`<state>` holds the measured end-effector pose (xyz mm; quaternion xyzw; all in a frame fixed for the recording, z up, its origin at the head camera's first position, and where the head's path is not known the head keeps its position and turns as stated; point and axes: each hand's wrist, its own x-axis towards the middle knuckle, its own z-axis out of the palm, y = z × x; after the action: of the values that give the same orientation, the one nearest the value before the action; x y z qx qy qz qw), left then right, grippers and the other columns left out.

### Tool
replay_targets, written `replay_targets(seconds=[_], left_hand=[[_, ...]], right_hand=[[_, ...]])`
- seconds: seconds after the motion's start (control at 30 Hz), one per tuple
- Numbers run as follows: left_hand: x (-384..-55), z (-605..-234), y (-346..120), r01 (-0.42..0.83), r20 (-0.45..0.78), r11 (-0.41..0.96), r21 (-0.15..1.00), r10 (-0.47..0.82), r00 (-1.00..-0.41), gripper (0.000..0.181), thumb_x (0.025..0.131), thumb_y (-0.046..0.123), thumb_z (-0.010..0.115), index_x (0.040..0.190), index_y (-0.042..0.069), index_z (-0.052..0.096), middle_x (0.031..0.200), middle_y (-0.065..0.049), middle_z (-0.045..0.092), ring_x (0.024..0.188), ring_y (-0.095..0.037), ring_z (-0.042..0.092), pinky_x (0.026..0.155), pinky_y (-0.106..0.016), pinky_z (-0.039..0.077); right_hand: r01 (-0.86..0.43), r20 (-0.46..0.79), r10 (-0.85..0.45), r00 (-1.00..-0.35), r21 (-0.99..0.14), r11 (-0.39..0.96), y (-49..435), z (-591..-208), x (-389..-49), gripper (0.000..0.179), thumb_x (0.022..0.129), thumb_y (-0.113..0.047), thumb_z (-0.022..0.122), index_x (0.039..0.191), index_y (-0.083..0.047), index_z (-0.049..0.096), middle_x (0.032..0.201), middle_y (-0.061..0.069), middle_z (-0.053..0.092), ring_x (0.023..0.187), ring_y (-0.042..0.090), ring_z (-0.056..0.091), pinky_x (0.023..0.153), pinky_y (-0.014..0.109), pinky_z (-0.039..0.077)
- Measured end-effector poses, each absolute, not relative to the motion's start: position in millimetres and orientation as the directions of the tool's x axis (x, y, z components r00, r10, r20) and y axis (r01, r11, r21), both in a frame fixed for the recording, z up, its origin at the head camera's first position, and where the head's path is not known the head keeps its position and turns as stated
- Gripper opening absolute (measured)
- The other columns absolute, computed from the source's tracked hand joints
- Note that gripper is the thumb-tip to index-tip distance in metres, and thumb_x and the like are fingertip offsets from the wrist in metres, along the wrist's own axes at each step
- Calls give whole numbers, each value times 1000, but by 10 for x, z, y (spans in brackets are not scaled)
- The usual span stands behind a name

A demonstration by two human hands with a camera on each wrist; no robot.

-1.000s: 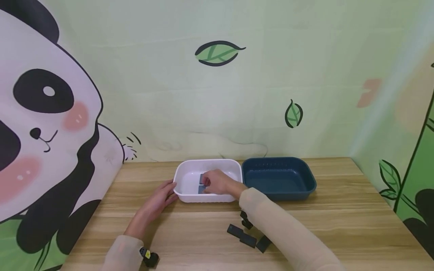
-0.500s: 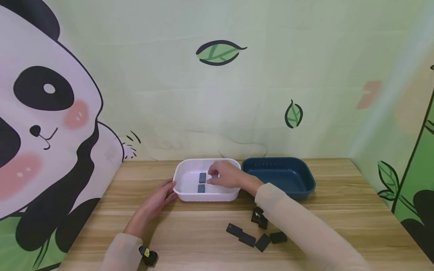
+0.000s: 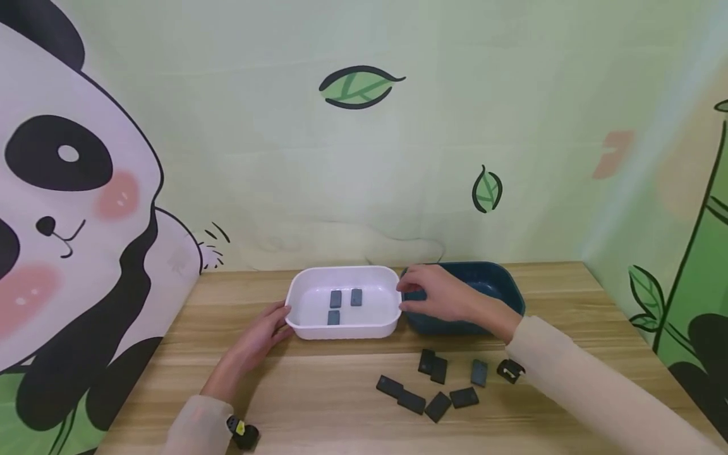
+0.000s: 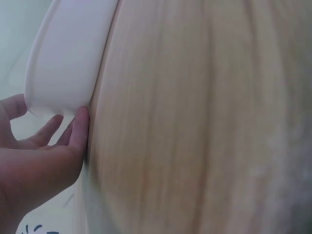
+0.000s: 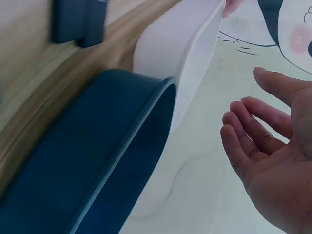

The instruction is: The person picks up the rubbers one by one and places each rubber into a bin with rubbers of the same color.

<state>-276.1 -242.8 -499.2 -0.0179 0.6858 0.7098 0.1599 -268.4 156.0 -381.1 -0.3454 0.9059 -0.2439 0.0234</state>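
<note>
Before a leaf-printed wall [image 3: 273,126], the left hand [image 3: 257,340], fingers spread, touches a white tub [image 3: 345,332] — head view alone shows three grey blocks [image 3: 336,299] inside. Right hand [image 3: 442,295]: thumb wide of fingers.

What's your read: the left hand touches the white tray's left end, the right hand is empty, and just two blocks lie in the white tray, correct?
Not quite: three blocks lie in the white tray, not two, as the head view shows. The left hand does touch its left end, and the right hand is empty.
</note>
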Motion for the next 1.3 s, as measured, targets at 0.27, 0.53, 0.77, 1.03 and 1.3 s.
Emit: replay_targets(seconds=[0.27, 0.53, 0.77, 1.03, 1.3], left_hand=[[-2756, -4995, -2460, -253, -248, 2, 967, 213, -945, 67, 116, 27, 43, 165, -8, 13, 169, -28, 25, 155, -38, 32, 122, -44, 37], [-2745, -5014, -2509, -260, -253, -1, 966, 220, -942, 67, 116, 29, 44, 165, -7, 15, 169, -26, 25, 155, -37, 31, 122, -43, 38], [-2764, -4980, -2486, -263, -254, -8, 965, 232, -939, 66, 116, 26, 43, 165, -8, 13, 169, -28, 23, 156, -38, 30, 122, -44, 37], [-2808, -5001, -2444, -250, -240, -17, 968, 230, -943, 65, 116, 25, 42, 164, -8, 14, 168, -28, 25, 155, -38, 31, 121, -41, 39], [-2792, -4995, -2453, -250, -243, 1, 968, 231, -942, 66, 116, 27, 41, 164, -9, 12, 169, -29, 22, 156, -39, 28, 121, -40, 39]], right_hand=[[-655, 168, -657, -735, -428, 623, 2079, -3870, -2340, 24, 98, -23, 79, 117, -9, 76, 113, 1, 71, 105, 23, 69, 91, 44, 61], [-669, 177, -661, -729, -387, 635, 2487, -4184, -2049, 20, 95, -20, 82, 112, -11, 77, 107, -3, 68, 96, 16, 68, 81, 37, 61], [-592, 115, -615, -780, -454, 666, 2725, -4517, -1936, 22, 94, -21, 83, 110, -9, 77, 104, -2, 68, 94, 19, 68, 79, 37, 60], [-590, 134, -594, -794, -405, 698, 2840, -4746, -1873, 33, 91, -30, 86, 115, -9, 76, 107, -8, 63, 94, 10, 62, 80, 34, 57], [-578, 118, -583, -804, -386, 719, 2800, -4810, -1799, 34, 89, -29, 87, 115, -11, 75, 106, -9, 60, 96, 9, 57, 81, 36, 55]])
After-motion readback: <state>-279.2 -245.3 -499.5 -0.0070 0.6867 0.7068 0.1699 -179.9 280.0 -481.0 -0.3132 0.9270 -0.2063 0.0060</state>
